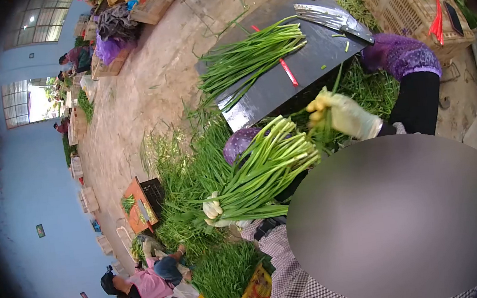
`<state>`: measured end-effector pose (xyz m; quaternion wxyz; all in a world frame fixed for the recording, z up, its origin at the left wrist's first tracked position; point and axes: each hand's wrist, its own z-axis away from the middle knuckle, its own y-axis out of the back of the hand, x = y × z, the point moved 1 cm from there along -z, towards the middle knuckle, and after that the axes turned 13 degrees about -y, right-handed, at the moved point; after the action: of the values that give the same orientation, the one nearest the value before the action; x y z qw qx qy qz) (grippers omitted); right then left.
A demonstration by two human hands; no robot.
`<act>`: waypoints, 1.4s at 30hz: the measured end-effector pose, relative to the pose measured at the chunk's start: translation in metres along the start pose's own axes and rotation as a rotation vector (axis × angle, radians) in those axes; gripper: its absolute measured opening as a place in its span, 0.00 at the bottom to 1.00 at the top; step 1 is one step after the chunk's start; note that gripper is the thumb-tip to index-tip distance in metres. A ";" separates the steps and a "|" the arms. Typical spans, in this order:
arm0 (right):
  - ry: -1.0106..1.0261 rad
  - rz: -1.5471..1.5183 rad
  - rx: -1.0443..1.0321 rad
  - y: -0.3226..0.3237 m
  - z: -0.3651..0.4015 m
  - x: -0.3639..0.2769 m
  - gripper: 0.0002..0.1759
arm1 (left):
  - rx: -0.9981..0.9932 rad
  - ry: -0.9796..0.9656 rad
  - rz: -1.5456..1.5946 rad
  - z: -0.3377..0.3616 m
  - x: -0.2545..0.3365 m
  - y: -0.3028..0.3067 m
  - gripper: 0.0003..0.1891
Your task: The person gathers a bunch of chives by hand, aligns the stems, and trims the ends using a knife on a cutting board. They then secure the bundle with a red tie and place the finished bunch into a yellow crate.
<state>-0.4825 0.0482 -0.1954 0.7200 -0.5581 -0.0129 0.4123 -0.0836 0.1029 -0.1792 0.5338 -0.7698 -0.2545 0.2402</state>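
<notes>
My left hand (212,208), in a pale glove, is wrapped round the leafy part of a thick bunch of scallions (269,169), whose pale cut ends point up and right. My right hand (341,115) wears a yellowish glove and has its fingers curled in on some loose green leaves (324,135), beside the bunch's pale ends. Another pile of scallions (255,55) lies on the dark board (258,110), across a red strip (288,73). A large knife (332,20) with a dark handle rests at the board's far right edge.
Plastic crates (396,1) stand at upper right, with red strips (437,18) and a phone (454,18) on top. Green trimmings (190,182) cover the floor. A yellow crate (247,297) of greens stands at the bottom. A person in pink (151,284) sits at lower left.
</notes>
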 end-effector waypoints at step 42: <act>-0.153 0.507 -0.019 -0.048 -0.013 0.010 0.13 | -0.113 0.039 -0.185 -0.009 -0.015 -0.016 0.17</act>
<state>-0.4416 0.0424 -0.1654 0.5854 -0.5175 0.0688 0.6203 -0.0911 0.0915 -0.1593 0.5140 -0.7765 -0.3273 0.1602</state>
